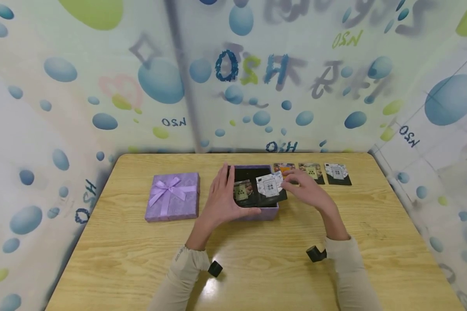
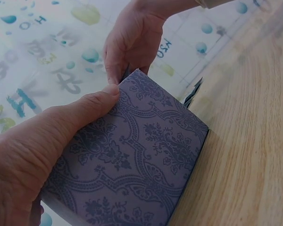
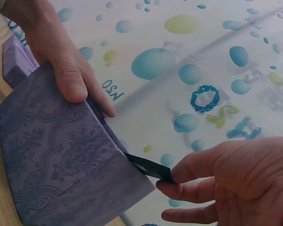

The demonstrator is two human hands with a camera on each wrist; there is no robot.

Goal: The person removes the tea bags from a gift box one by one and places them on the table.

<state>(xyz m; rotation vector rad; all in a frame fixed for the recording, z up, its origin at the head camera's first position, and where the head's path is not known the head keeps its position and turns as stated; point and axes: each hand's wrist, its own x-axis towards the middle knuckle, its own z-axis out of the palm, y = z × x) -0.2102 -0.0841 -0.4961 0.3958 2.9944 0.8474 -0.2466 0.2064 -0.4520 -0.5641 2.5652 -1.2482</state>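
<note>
A purple patterned gift box stands uncovered on the table, its inside dark. My left hand holds it at the left side, thumb along the front rim and fingers reaching to the back. Between the thumb and fingertips of my right hand is the right edge of a white-and-black sachet, tilted over the box's right part. In the right wrist view that sachet shows edge-on as a thin dark strip above the rim. Another dark sachet with a greenish label lies inside the box, partly behind my left hand.
Left of the box lies its purple lid with a ribbon bow. Along the back right are an orange-labelled sachet, a greenish one and a white-and-black one. A printed curtain hangs behind the wooden table.
</note>
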